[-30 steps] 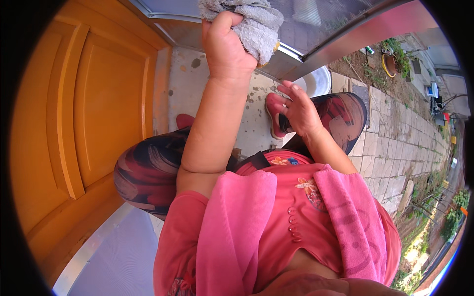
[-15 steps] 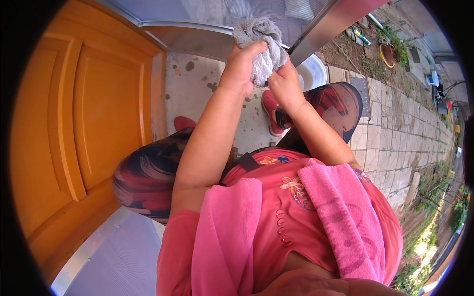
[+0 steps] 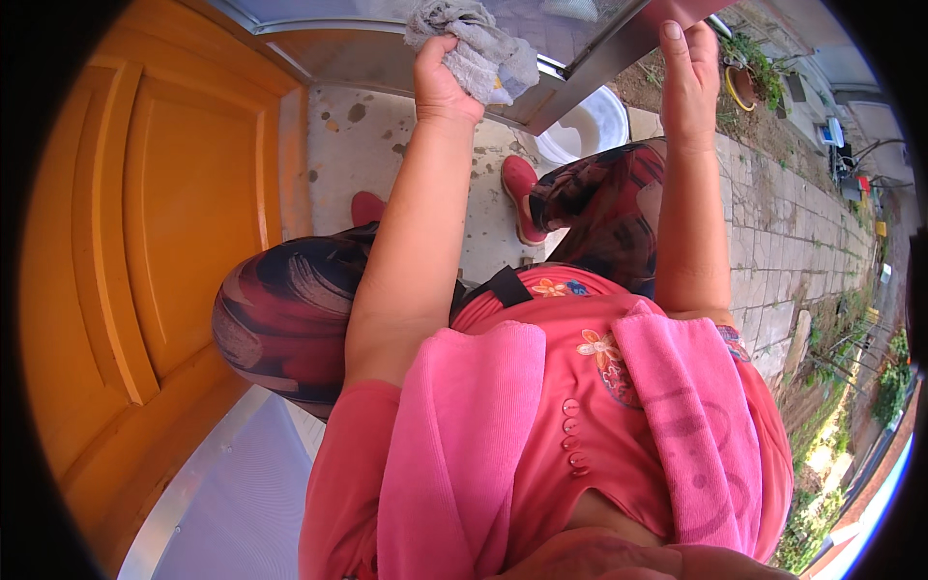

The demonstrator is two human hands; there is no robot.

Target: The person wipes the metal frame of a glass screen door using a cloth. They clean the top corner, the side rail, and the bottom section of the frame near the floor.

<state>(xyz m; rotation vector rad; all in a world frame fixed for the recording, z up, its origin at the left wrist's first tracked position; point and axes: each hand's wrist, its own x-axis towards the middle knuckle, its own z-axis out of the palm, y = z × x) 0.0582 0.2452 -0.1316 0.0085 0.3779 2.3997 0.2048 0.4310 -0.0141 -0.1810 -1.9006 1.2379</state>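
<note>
Two bare hands reached forward, well apart; the left hand (image 3: 447, 95) clenched a bunched grey cloth (image 3: 474, 50), its thumb bent over the near side and its other fingers mostly hidden by the folds; a bit of yellow showed at the lower edge of the cloth; the cloth was held up before a bluish panel (image 3: 541, 24) set in a metal frame (image 3: 580, 89), though whether it pressed against either could not be told; the right hand (image 3: 691, 85) was raised at the outer side of that frame, thumb pointing forward, apart from the fingers; whether those fingers gripped the edge or only lay against it could not be told.

An orange door (image 3: 193, 213) stood along the left; below it was a pale panel (image 3: 232, 483) with a metal border; on the spotted concrete floor (image 3: 338, 159) were two red shoes (image 3: 520, 193), with the knees spread in dark patterned trousers (image 3: 290, 304); a white basin (image 3: 599, 121) stood beyond the right leg, partly hidden by it; a pink towel (image 3: 464, 435) hung over the red shirt (image 3: 546, 416); to the right ran stone paving (image 3: 773, 242), with a flowerpot (image 3: 742, 85) near a plant.
</note>
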